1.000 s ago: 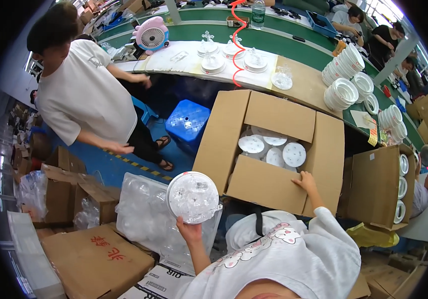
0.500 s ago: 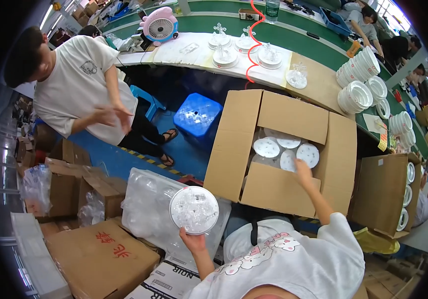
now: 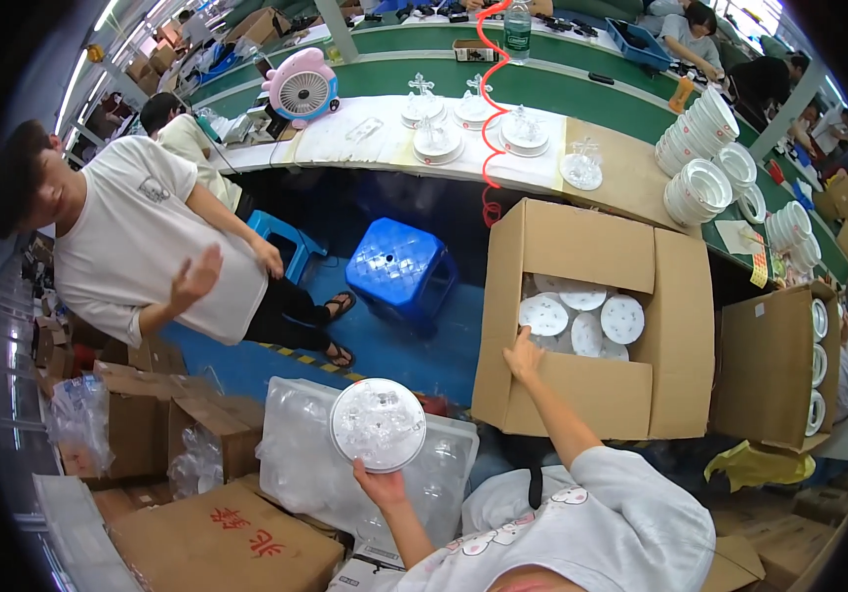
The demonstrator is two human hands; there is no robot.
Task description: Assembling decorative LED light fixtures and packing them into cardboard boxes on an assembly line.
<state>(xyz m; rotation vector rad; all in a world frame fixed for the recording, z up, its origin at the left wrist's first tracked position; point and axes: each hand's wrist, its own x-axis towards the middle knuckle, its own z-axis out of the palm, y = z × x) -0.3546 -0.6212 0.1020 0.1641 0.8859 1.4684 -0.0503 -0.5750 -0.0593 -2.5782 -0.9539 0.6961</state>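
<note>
My left hand (image 3: 382, 485) holds up a round white disc-shaped base (image 3: 377, 456) with clear, faceted plastic pieces lying on its face. The fingers are under its near edge. My right hand (image 3: 523, 357) is at the near left corner of an open cardboard carton (image 3: 582, 395), its fingers closed around the inner edge of a flap. Just past those fingertips lies a white disc (image 3: 543, 316) with small marks. Several similar discs, such as another white disc (image 3: 622, 319), lie inside the carton. The carton's lower contents are hidden.
A co-worker (image 3: 162, 247) stands at the left with one hand raised. Ahead are a blue stool (image 3: 399, 261) and a bench (image 3: 345, 148) bearing clear cross-topped ornaments (image 3: 437, 138) and a fan (image 3: 303, 89). White ring stacks (image 3: 697, 192) stand right; a clear plastic tray (image 3: 296, 444) lies left.
My right hand has moved left from the discs to the carton's near left corner. The carton's left flap stands steeper. My left hand still holds the base. The co-worker's hands have parted.
</note>
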